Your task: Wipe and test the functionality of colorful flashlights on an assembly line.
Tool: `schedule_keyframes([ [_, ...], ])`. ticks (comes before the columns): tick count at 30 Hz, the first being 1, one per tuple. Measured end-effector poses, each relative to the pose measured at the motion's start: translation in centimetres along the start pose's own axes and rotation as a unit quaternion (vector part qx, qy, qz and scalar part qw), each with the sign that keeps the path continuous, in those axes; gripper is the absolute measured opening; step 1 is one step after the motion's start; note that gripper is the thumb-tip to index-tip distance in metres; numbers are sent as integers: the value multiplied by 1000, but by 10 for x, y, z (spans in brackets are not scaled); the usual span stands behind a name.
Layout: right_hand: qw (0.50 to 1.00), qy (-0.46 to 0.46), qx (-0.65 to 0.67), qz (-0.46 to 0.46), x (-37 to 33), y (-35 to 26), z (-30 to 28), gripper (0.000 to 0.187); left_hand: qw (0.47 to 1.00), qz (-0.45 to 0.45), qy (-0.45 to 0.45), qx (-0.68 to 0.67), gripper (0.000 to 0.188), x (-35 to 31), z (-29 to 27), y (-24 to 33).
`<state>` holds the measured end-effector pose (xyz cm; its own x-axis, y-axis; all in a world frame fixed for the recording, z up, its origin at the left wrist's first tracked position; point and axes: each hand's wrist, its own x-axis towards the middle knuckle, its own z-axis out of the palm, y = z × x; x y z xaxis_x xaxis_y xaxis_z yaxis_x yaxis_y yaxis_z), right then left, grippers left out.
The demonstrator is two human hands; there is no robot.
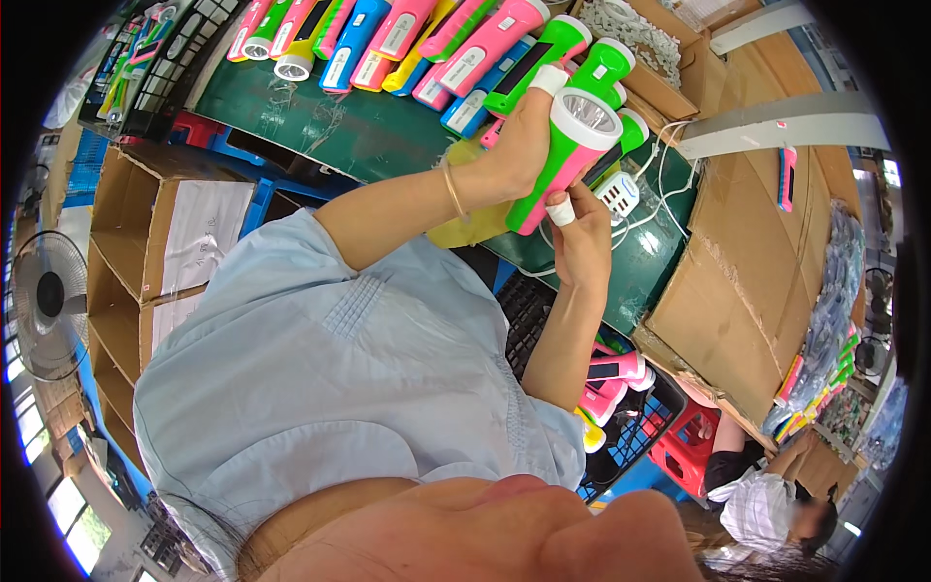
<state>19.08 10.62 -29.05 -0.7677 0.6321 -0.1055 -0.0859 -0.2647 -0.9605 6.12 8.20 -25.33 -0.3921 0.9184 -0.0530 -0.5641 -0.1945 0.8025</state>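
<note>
A green and pink flashlight (565,163) with a white-rimmed lens is held over the green table, tilted with its lens end up. My left hand (517,145) is closed on its side near the head, a white wrap on the thumb tip. Lower down, my right hand (588,238) grips it near the tail, its thumb also wrapped in white; some of its fingers are hidden behind the body. Just beyond my hands, more green flashlights (543,63) lie on the table. A white multi-port USB charger (618,194) with cables sits beside my right hand.
Several colourful flashlights (398,34) line the far side of the green table (281,112). A carton of small white parts (635,39) stands at the back. Cardboard (742,262) borders the right. A black crate (640,427) holds flashlights below. A person (766,509) sits at lower right.
</note>
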Motion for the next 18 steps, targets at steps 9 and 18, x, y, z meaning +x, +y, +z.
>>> schedule_keyframes([
  [9, 878, 305, 304, -211, -4, -17, -51, 39, 887, 190, -77, 414, 44, 58, -70, 58],
  [18, 894, 353, 19, -274, 12, -50, -109, 38, 379, 132, 182, 898, 23, 231, -435, 251],
])
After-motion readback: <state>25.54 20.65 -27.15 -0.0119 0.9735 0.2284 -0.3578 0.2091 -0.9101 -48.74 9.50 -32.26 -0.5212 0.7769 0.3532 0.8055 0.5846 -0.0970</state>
